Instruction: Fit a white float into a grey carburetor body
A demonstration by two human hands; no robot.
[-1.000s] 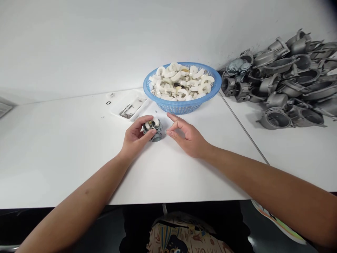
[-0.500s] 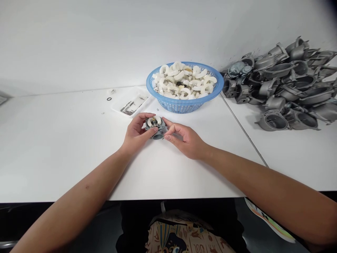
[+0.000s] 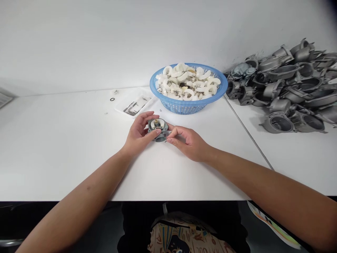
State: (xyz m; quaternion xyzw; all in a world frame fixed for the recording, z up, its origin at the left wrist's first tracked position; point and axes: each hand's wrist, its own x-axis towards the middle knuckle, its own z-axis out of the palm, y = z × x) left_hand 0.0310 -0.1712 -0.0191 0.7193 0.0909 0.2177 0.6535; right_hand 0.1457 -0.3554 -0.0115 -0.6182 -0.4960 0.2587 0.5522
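On the white table, my left hand (image 3: 138, 135) is wrapped round a grey metal carburetor body (image 3: 160, 138), thumb across its near side. A white C-shaped float (image 3: 163, 123) sits in the body's open top, with a small brass-coloured part in the middle. My right hand (image 3: 189, 142) is at the body's right side, thumb and forefinger pinched together. A thin dark tip shows at these fingertips; it looks like a small pin, mostly hidden. The other right fingers are curled behind, partly out of sight.
A blue plastic basket (image 3: 188, 105) full of white floats stands behind the hands. Left of it lies a white tray (image 3: 147, 105) with thin metal pins, and a black ring (image 3: 112, 99). Grey metal carburetor bodies (image 3: 279, 123) are piled at the right, past a table seam (image 3: 247, 133).
The whole view has shifted slightly. The carburetor body is turned a little in my left hand. My right thumb and forefinger have closed into a pinch and drawn slightly away from its side.
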